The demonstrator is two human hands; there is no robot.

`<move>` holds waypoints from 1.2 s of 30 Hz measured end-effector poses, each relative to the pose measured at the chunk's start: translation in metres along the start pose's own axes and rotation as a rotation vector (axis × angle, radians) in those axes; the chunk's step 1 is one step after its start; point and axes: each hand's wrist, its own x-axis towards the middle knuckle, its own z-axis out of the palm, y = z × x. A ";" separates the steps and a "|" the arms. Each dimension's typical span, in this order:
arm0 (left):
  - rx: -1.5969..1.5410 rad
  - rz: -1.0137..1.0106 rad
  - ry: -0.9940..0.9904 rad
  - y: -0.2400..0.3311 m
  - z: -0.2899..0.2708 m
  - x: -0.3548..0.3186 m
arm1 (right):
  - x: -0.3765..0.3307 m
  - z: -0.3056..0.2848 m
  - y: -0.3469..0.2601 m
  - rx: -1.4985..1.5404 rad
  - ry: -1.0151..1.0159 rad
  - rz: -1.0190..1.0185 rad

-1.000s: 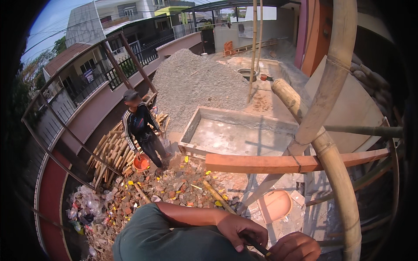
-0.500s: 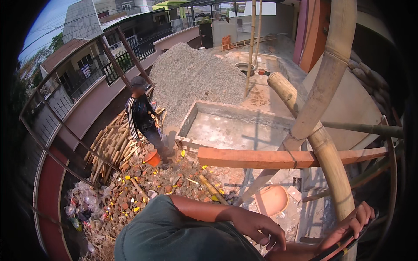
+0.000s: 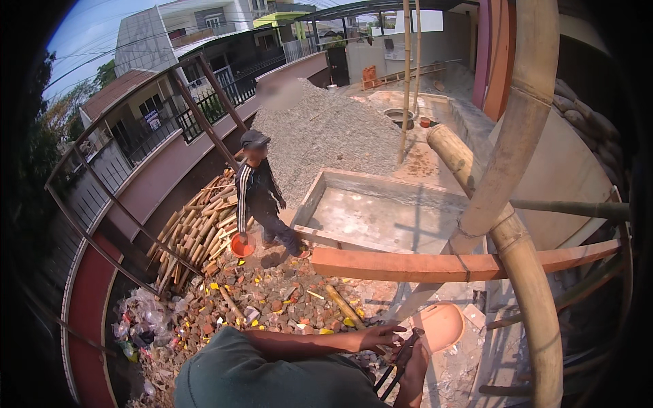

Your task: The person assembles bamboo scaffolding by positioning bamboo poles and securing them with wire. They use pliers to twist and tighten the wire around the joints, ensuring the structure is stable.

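Handling looks begun but unfinished: the right hand (image 3: 417,367) clasps a dark slender object (image 3: 406,350), while the left hand (image 3: 375,338), grip unclear at this angle, is just beside it

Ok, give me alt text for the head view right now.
A person's right hand holds a thin black item, the left hand close beside it. A reddish beam and thick bamboo poles cross the right side; beyond, a co-worker with an orange bucket is beside piled short poles, near a gravel heap.

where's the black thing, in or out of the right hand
In: the right hand holds the black thing, two dark lengths reaching toward the lower edge.
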 end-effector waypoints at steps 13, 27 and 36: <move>0.020 0.146 -0.254 -0.024 -0.104 -0.052 | -0.004 0.008 0.072 -0.262 -0.526 0.559; 0.245 1.055 0.041 0.144 -0.190 -0.088 | -0.095 0.071 0.168 0.344 0.359 0.289; 0.176 1.009 -0.678 0.182 -0.102 -0.010 | -0.139 0.184 0.144 0.219 0.507 0.321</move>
